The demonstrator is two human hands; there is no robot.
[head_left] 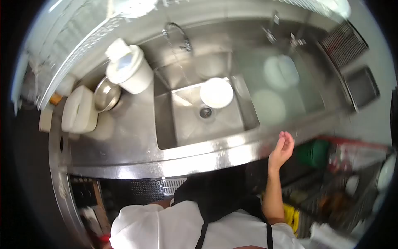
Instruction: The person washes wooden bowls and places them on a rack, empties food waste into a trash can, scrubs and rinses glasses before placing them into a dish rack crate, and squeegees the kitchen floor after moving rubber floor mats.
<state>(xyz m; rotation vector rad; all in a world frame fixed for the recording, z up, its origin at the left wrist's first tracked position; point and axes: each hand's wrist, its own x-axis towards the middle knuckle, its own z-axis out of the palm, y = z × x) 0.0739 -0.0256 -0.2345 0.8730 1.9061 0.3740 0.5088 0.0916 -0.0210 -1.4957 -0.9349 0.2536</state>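
Note:
My right hand [282,150] is at the front edge of the steel counter, by the right basin. Its fingers are stretched and slightly curved, with nothing visible in them. My left hand is out of view. In the left sink basin [166,120] lies a round white dish [216,92], beside the drain [205,112]. Cloudy water [304,97] fills the right basin, where pale round items [268,107] show blurred beneath the surface. A thin stream of water falls from the curved faucet [177,31] into the left basin.
On the left counter stand a lidded white bucket [139,76], a steel bowl [107,95] and a white plastic container [81,110]. A second faucet [271,29] rises behind the right basin. Dark trays [361,87] lie at the far right, above a green bin [314,152].

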